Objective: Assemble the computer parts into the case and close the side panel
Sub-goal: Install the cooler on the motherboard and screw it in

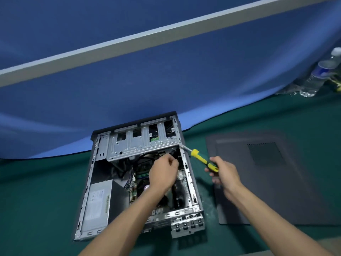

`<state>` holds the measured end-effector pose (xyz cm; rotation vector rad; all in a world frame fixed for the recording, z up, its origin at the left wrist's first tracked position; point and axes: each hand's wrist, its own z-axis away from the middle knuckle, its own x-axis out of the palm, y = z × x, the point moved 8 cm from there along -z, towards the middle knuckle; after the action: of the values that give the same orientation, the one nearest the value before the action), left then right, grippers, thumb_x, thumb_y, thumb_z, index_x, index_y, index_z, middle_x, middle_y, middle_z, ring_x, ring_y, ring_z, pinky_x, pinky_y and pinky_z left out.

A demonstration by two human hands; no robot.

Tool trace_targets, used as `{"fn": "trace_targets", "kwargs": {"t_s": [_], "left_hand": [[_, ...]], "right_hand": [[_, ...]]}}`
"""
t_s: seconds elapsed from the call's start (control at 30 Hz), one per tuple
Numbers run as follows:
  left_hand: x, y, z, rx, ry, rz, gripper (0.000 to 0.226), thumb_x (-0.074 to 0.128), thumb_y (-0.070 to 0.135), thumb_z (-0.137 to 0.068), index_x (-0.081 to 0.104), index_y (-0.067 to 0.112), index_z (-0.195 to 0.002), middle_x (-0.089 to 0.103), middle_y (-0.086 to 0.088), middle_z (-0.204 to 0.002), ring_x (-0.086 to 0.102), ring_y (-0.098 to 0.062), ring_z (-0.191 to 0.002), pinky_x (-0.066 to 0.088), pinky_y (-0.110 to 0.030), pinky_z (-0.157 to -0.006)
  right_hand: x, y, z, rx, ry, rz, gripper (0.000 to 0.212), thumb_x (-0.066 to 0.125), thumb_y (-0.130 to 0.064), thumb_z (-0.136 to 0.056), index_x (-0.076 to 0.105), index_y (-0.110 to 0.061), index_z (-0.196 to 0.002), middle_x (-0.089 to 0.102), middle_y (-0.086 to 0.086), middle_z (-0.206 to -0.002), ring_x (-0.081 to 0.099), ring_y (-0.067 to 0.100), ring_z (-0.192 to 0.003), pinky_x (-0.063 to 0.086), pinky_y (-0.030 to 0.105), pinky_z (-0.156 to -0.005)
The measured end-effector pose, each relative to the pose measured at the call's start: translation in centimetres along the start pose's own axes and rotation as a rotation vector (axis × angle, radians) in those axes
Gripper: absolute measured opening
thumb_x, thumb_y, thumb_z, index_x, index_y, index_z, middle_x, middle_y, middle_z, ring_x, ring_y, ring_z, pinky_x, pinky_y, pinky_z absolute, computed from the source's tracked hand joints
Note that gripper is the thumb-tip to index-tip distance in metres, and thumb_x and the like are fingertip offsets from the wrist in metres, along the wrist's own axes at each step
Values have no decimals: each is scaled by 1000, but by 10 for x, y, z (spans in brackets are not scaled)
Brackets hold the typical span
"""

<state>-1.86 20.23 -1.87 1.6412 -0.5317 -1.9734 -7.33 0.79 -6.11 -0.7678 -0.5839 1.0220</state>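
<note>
Blue partition [129,85] fills the upper view, grey rail running across it. Green tabletop [36,191] below; its near and right edges run out of frame.

Your computer case [136,174] lies on its side at centre, open face up, far end against the partition. Side panel [273,178] is off, flat on the tabletop just right of the case, vent grille toward its far end; your right forearm covers part of its near edge.

Inside the case: power supply [97,202] in the near-left corner, silver drive cage [142,141] across the far end. Motherboard [140,174] sits in the middle, mostly hidden under your left hand and forearm; cables and cooler there are too dark and blurred to sort out.

Plastic water bottle [321,74] at far right, tilted by lens distortion and partly cut off by the frame; clutter next to it is unreadable.

Your left hand [162,174] hangs over the case interior, fingers curled. Can't tell whether it holds anything: fingertips are hidden from view.

Your right hand [223,174] is clamped on the yellow-and-black screwdriver [203,159] at the handle's rear. Shaft points up-left, tip at the case's right rail by the drive cage corner. Any screw there is too small to make out.
</note>
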Motion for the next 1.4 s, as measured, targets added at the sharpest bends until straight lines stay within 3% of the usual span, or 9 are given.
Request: {"fn": "trace_targets", "kwargs": {"t_s": [0.17, 0.27, 0.43, 0.63, 0.77, 0.93, 1.03, 1.13, 1.4], "left_hand": [[51, 49, 8, 206, 29, -217, 16, 48, 35, -88, 45, 24, -77, 62, 4, -75, 58, -24, -74, 32, -30, -59], [62, 48, 5, 131, 99, -274, 22, 49, 37, -87, 41, 23, -71, 56, 4, -63, 57, -25, -66, 28, -30, -54], [61, 49, 10, 92, 267, -296, 42, 55, 32, -82, 22, 29, -56, 26, 12, -41, 26, -9, -39, 10, -19, -44], [63, 51, 6, 117, 253, -323, 45, 58, 27, -79, 20, 28, -54, 25, 9, -40, 25, -11, -37, 10, -21, -43], [66, 49, 5, 98, 236, -334, 40, 60, 23, -78, 27, 26, -55, 32, 8, -43, 34, -20, -42, 18, -24, -44], [66, 50, 5, 109, 251, -330, 39, 64, 21, -75, 30, 24, -55, 30, 9, -42, 34, -19, -39, 15, -20, -43], [64, 50, 5, 114, 258, -327, 38, 66, 20, -74, 33, 24, -56, 31, 9, -43, 33, -19, -39, 16, -21, -43], [64, 51, 5, 106, 257, -314, 39, 66, 21, -74, 32, 24, -56, 28, 9, -42, 32, -20, -39, 15, -21, -43], [64, 49, 5, 102, 254, -292, 38, 65, 20, -73, 32, 26, -54, 24, 10, -39, 30, -13, -38, 12, -17, -44]], "right_hand": [[-4, 27, -14, 158, -167, 34, 12, 59, -12, -86, 64, -10, -76, 63, 5, -63, 55, 11, -51, 40, 19, -44], [-3, 41, -21, 219, -273, 26, 7, 57, -11, -84, 62, -10, -79, 60, 5, -64, 57, 15, -56, 44, 23, -52], [-1, 58, -43, 233, -305, -40, 5, 53, -8, -79, 57, -11, -79, 55, 8, -68, 54, 18, -58, 49, 30, -54], [-3, 70, -75, 123, -201, 459, 20, 63, -19, -78, 48, -18, -65, 57, 5, -64, 59, 22, -65, 56, 42, -72], [2, 73, -84, 82, -239, 848, 24, 62, -24, -78, 47, -16, -61, 52, 1, -59, 53, 21, -58, 37, 26, -47], [7, 76, -90, 24, -280, 1040, 24, 57, -14, -84, 45, -14, -63, 52, 2, -65, 53, 23, -63, 36, 24, -51], [10, 70, -89, -45, -268, 1179, 9, 50, -8, -87, 51, -7, -78, 63, 12, -89, 61, 29, -83, 42, 29, -63], [11, 64, -87, -114, -225, 1326, 19, 48, -11, -91, 61, -4, -104, 65, 15, -108, 63, 32, -99, 44, 32, -71], [-15, 63, -103, -112, -51, 1537, 36, 48, -30, -96, 41, -5, -122, 56, 12, -123, 60, 24, -109, 48, 30, -82]]}}
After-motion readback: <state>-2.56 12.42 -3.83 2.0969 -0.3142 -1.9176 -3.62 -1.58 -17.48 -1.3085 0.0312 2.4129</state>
